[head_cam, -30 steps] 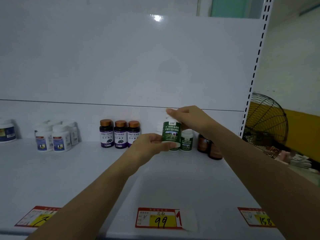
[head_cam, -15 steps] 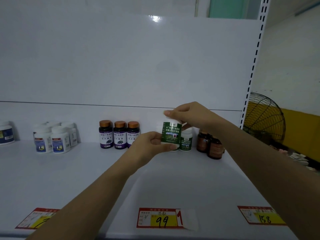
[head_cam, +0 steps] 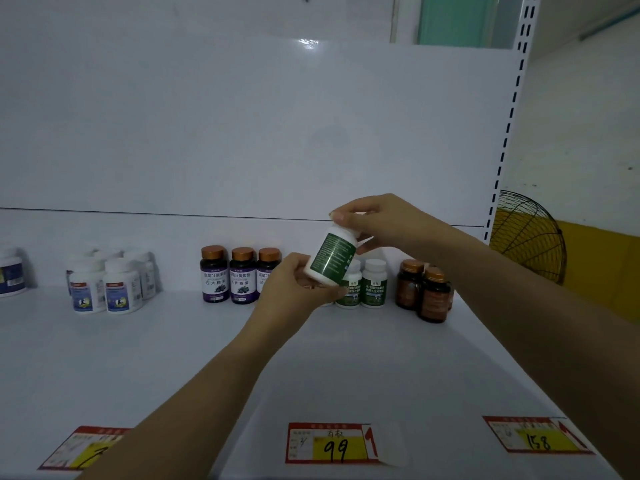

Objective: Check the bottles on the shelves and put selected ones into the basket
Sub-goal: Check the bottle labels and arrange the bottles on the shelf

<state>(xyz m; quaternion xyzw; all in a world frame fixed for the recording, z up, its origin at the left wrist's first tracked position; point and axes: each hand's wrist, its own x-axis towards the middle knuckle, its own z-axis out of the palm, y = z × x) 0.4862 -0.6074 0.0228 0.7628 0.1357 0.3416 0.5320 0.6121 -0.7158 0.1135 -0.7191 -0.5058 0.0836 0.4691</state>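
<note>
Green-labelled white bottle (head_cam: 333,258) is tilted at mid-frame, above the shelf (head_cam: 166,358). My left hand (head_cam: 294,289) grips its base and my right hand (head_cam: 375,221) pinches its cap. I'm checking the label. Next, I judge: decide, then find the basket, which is out of view.

— What sort of place was it?
— A shop. A white display shelf (head_cam: 138,358) carried a red-and-yellow price tag marked 99 (head_cam: 329,443) on its front edge.
— What else showed it?
— Right of that tag sat another tag reading 158 (head_cam: 535,438). Behind it, matching purple bottles (head_cam: 242,275) stood grouped, with white bottles (head_cam: 104,285) further left. A slotted upright (head_cam: 509,126) rose far right.
</note>
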